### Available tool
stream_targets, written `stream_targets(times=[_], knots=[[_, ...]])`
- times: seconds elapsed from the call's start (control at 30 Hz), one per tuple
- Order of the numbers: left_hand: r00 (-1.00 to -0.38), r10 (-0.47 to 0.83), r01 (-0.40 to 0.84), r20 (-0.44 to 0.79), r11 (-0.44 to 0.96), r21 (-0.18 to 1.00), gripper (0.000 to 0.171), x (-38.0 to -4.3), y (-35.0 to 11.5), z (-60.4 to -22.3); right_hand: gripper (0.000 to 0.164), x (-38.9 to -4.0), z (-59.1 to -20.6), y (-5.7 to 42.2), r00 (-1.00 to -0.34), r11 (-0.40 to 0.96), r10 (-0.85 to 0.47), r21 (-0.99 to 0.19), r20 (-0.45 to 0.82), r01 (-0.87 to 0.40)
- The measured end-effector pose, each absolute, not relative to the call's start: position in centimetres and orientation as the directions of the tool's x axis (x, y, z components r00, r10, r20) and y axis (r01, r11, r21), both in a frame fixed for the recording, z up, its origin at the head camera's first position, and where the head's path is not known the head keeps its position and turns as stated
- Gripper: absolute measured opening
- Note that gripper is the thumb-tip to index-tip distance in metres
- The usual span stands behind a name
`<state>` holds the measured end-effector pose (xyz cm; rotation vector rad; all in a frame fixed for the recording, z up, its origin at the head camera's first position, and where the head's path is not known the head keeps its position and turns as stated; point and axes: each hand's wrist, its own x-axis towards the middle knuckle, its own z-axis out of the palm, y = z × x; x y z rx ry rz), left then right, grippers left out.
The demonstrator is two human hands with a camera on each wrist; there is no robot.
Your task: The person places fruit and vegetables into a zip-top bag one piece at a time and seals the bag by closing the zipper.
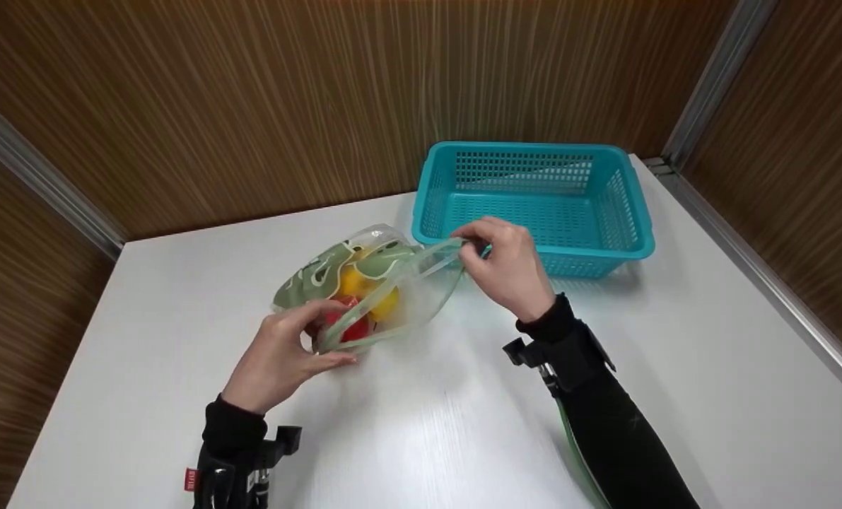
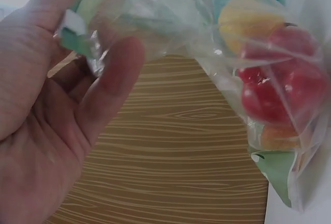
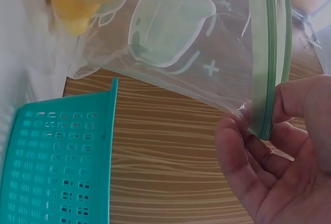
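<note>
A clear zip bag (image 1: 428,293) with green printing spreads between both hands, its green zip edge open toward the person. My left hand (image 1: 279,353) holds the near left corner with its fingers, the thumb standing apart below. At the far right corner, my right hand (image 1: 509,265) pinches the zip edge (image 3: 270,53) between thumb and fingers. Inside the bag lie a red, glossy, lobed vegetable or fruit (image 2: 282,79) and yellow rounded pieces (image 1: 385,302). An orange-toned piece (image 2: 279,137) shows beneath the red one in the left wrist view.
A turquoise plastic basket (image 1: 534,249) with perforated walls stands at the back right, just beyond the right hand. The white table (image 1: 421,438) meets wood-grain panels (image 1: 286,106) at the back and sides.
</note>
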<state>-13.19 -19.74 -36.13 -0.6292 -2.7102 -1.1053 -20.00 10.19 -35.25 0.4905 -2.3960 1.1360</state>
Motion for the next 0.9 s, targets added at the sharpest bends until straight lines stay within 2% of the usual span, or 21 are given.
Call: stream_targets(times=[0.1, 0.2, 0.4, 0.53, 0.67, 0.77, 0.9], knots=[[-0.906, 0.286, 0.423, 0.313, 0.645, 0.636, 0.047, -13.3, -19.7, -36.2, 0.026, -20.1, -35.3, 10.3, -0.842, 0.599, -0.129, -0.635, 0.524, -0.487], [-0.907, 0.196, 0.403, 0.374, 0.666, 0.628, 0.039, -13.6, -19.8, -36.3, 0.025, -20.1, -35.4, 10.4, -0.833, 0.605, -0.164, -0.613, 0.529, -0.508], [-0.887, -0.014, 0.322, 0.461, 0.695, 0.642, 0.021, -14.2, -20.2, -36.4, 0.023, -19.8, -35.3, 10.4, -0.796, 0.598, -0.323, -0.542, 0.511, -0.590], [-0.872, -0.103, 0.286, 0.478, 0.687, 0.668, 0.019, -14.4, -20.4, -36.5, 0.036, -19.5, -35.2, 10.4, -0.771, 0.586, -0.428, -0.504, 0.472, -0.634], [-0.864, -0.137, 0.275, 0.485, 0.678, 0.682, 0.019, -14.4, -20.5, -36.5, 0.044, -19.4, -35.0, 10.4, -0.746, 0.589, -0.481, -0.460, 0.462, -0.664], [-0.865, -0.123, 0.284, 0.487, 0.679, 0.677, 0.021, -14.4, -20.6, -36.5, 0.034, -19.5, -35.0, 10.4, -0.733, 0.592, -0.477, -0.440, 0.485, -0.676], [-0.877, -0.041, 0.318, 0.479, 0.698, 0.641, 0.026, -14.3, -20.8, -36.4, 0.021, -19.7, -35.2, 10.5, -0.732, 0.593, -0.432, -0.446, 0.526, -0.670]])
